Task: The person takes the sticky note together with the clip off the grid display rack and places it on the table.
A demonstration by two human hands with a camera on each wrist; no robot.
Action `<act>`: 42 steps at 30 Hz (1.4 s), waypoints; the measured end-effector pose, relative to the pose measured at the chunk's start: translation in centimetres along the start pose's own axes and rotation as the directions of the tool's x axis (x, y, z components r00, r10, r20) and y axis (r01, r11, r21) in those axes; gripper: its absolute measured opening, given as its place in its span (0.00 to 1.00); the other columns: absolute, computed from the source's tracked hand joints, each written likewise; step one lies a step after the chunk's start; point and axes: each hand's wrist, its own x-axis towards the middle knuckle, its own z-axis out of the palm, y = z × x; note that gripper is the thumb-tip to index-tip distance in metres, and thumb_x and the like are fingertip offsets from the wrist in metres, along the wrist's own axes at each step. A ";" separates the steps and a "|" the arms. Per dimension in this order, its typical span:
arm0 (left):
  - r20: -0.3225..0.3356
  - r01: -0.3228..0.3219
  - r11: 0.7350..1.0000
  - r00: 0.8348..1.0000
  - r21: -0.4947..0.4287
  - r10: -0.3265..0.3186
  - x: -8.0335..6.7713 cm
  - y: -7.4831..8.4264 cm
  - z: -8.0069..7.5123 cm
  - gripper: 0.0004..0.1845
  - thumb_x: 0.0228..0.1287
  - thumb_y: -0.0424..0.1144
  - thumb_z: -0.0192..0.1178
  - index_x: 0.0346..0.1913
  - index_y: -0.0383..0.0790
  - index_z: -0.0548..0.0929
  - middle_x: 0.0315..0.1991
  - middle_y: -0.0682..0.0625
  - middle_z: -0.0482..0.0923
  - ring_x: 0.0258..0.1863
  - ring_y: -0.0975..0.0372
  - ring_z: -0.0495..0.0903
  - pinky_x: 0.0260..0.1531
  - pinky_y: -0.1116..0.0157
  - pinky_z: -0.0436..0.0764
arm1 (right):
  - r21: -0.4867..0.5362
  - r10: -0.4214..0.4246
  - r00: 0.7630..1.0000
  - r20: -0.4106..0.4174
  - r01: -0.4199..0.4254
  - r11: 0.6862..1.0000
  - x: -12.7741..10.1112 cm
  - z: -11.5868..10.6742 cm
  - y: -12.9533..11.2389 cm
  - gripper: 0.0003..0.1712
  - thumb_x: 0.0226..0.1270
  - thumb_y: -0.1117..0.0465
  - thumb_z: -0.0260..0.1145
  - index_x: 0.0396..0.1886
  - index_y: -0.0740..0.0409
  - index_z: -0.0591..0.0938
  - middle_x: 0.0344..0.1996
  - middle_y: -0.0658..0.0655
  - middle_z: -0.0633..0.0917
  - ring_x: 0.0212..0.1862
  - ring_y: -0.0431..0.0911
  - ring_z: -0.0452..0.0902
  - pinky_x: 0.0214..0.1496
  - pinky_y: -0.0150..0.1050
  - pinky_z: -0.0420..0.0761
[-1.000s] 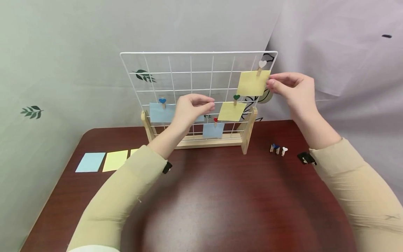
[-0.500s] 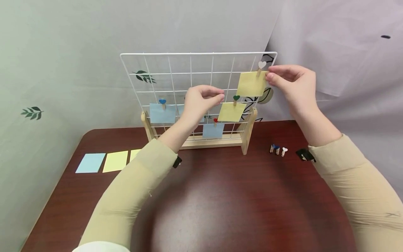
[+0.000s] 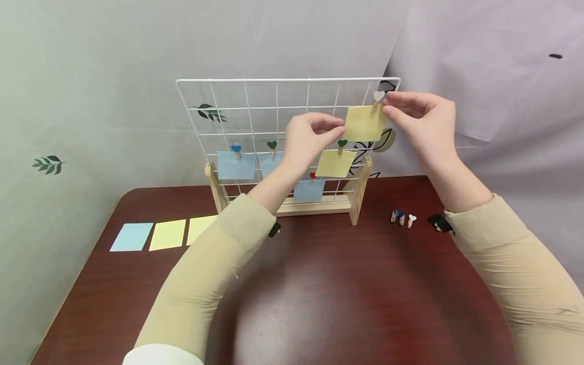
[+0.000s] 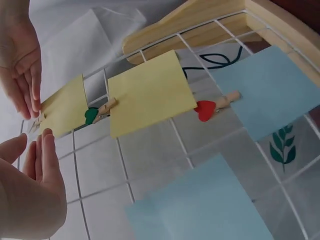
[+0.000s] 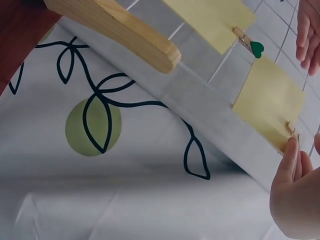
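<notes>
A yellow note (image 3: 363,123) hangs at the upper right of a white wire grid (image 3: 292,107), under a clothespin with a white heart (image 3: 379,96). My right hand (image 3: 426,119) is at the note's upper right corner, fingertips right at the clothespin and thumb at the paper's edge. My left hand (image 3: 312,134) reaches up to the note's left edge, its thumb and fingers extended and apart. Just below, another yellow note (image 3: 336,163) hangs from a clothespin with a green heart (image 3: 342,144). In the right wrist view, my right fingertips (image 5: 291,145) overlap the upper note's corner.
Blue notes (image 3: 236,166) hang lower on the grid, which stands in a wooden base (image 3: 319,205). Loose notes, one blue (image 3: 132,236) and two yellow (image 3: 167,234), lie at the table's left. Several small heart clothespins (image 3: 402,219) lie to the right.
My left hand has moved right and up across the grid to the upper yellow note's left edge. My right hand has risen slightly along its right edge towards the white-heart clothespin.
</notes>
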 end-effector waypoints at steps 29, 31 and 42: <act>-0.063 -0.101 0.981 0.992 0.165 0.113 0.7 0.1 1.3 0.13 0.72 0.36 0.70 0.56 0.37 0.91 0.49 0.45 0.93 0.46 0.60 0.92 0.47 0.74 0.86 | -0.339 -0.018 1.000 0.017 0.023 0.940 0.9 1.7 -0.9 0.21 0.64 0.68 0.76 0.57 0.66 0.88 0.36 0.37 0.94 0.35 0.24 0.88 0.46 0.20 0.86; -0.066 -0.108 0.979 0.991 0.175 0.121 0.7 0.1 1.4 0.13 0.73 0.36 0.69 0.56 0.37 0.91 0.49 0.45 0.93 0.46 0.60 0.92 0.47 0.74 0.86 | -0.352 -0.017 1.000 0.014 0.021 0.936 0.9 1.8 -1.0 0.21 0.65 0.67 0.76 0.57 0.66 0.88 0.33 0.34 0.93 0.35 0.24 0.88 0.46 0.19 0.85; -0.062 -0.099 0.971 0.991 0.217 0.115 1.0 0.2 2.2 0.15 0.73 0.36 0.69 0.58 0.36 0.89 0.50 0.45 0.93 0.46 0.60 0.92 0.47 0.73 0.88 | -0.366 -0.017 1.000 -0.022 0.007 0.930 1.5 1.7 -0.8 0.15 0.64 0.68 0.76 0.51 0.65 0.91 0.24 0.28 0.88 0.33 0.24 0.88 0.44 0.19 0.85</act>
